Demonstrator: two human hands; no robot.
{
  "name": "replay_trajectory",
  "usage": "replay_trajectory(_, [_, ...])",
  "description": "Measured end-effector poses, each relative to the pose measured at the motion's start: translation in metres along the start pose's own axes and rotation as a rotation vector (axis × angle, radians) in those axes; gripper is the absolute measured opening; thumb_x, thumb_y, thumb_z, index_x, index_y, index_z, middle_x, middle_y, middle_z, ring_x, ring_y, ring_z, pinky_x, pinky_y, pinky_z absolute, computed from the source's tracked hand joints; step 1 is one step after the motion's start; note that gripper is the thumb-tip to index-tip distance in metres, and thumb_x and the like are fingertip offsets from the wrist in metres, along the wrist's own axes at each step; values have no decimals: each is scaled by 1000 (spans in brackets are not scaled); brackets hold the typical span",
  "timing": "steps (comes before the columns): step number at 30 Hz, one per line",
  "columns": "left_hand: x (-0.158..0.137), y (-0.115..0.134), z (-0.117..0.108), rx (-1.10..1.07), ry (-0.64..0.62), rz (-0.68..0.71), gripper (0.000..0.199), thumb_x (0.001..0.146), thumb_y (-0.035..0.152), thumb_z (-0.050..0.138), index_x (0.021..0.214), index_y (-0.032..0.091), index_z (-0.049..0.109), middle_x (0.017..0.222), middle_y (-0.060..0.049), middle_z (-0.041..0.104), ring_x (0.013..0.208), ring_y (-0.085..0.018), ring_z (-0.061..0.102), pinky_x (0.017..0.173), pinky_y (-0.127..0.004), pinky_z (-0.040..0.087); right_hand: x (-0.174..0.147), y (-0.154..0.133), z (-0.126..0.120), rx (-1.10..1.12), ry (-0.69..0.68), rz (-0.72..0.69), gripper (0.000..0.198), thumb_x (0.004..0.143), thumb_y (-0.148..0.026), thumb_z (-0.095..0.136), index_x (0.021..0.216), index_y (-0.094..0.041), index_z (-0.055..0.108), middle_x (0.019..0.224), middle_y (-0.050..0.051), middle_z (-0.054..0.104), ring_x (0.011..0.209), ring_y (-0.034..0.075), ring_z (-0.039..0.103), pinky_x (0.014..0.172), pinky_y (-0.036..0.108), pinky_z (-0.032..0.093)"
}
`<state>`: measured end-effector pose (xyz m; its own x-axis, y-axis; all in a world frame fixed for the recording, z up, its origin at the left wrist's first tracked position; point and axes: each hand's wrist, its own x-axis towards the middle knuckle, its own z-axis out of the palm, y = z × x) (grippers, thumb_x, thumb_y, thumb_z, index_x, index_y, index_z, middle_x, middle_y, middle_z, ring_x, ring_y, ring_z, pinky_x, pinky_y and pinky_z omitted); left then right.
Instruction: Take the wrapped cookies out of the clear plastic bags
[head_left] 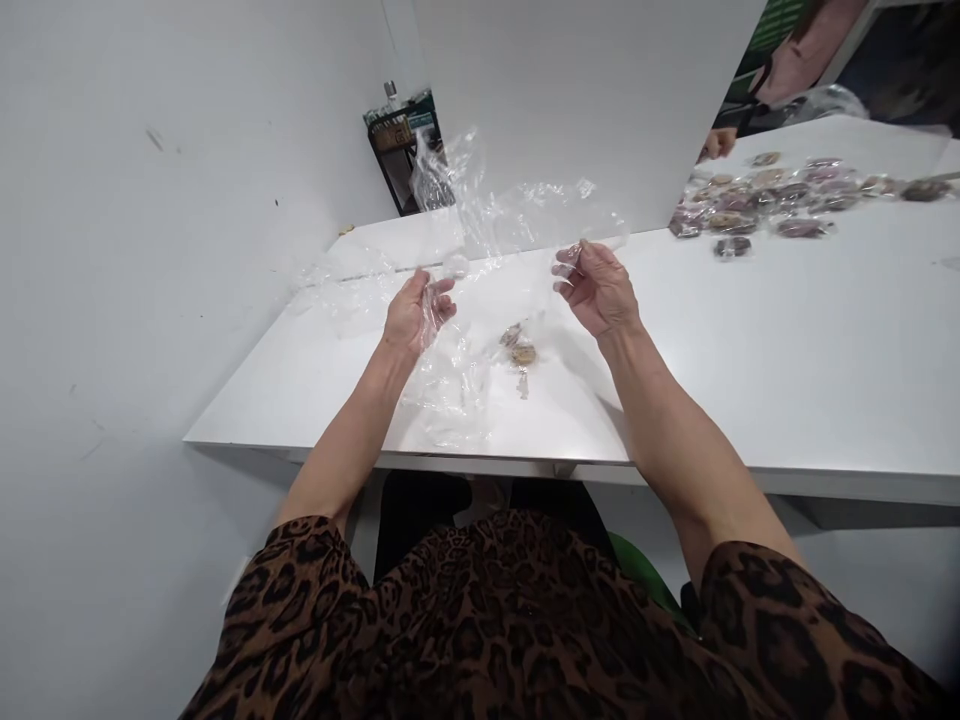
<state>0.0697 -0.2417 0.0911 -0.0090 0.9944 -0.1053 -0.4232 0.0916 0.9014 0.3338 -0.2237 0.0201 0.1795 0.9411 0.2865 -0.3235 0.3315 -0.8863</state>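
Crumpled clear plastic bags [517,215] stretch in the air between my two hands above the white table. My left hand [411,312] has its fingers curled around some of this thin plastic, and more of it [450,390] hangs down towards the table's front edge. With thumb and fingers pinched, my right hand [598,288] grips the right end of the plastic. On the tabletop between and below my hands lie small brown pieces [521,345], seemingly in clear wrap; their kind is unclear. Further loose plastic [345,290] lies to the left of my left hand.
Several clear-wrapped brown and purplish pieces [810,190] are spread on the white table [787,350] at the right. Another person's hand [720,143] rests beyond them. A grey-white partition [577,100] rises behind the table. A dark rack [397,140] stands past the left corner.
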Motion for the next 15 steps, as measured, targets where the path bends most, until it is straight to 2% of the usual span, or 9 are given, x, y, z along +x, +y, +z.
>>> replay_trajectory(3, [-1,-9,-3,96,-34,-10,31,96,47,76,91,21,60,68,3,66,46,-5,54,54,-19,50,2,1,-4,55,3,-74,45,84,-70,74,107,-32,69,119,4,74,123,26,70,87,42,68])
replay_trajectory(7, [-5,-19,-5,260,-109,-1,20,89,27,84,98,21,68,67,5,62,51,-6,53,56,-20,49,4,-8,-9,-89,-22,-159,49,91,-72,65,122,-35,69,132,7,70,142,32,58,95,49,66])
replay_trajectory(10, [-6,-28,-8,380,-149,-14,38,76,10,89,109,20,73,73,4,64,64,-8,62,70,-22,53,5,-16,-12,-184,-9,-199,53,93,-74,62,129,-36,69,135,8,68,143,33,57,95,50,66])
replay_trajectory(12, [-7,-35,-10,483,-226,-32,53,67,5,92,114,20,75,70,4,64,70,-11,66,73,-24,54,5,-19,-13,-185,9,-232,54,94,-75,60,129,-35,68,136,8,67,143,32,58,94,49,65])
replay_trajectory(14, [-8,-41,-11,546,-299,-16,53,60,6,96,108,20,77,67,4,63,71,-13,66,71,-24,52,5,-20,-15,-153,22,-265,54,95,-75,59,128,-34,68,134,7,67,143,32,57,93,49,65])
replay_trajectory(15, [-9,-44,-11,552,-310,11,45,59,7,97,98,20,79,66,3,64,70,-14,65,68,-24,51,5,-19,-15,-128,25,-276,53,95,-75,58,126,-34,68,133,7,67,144,32,56,93,50,65])
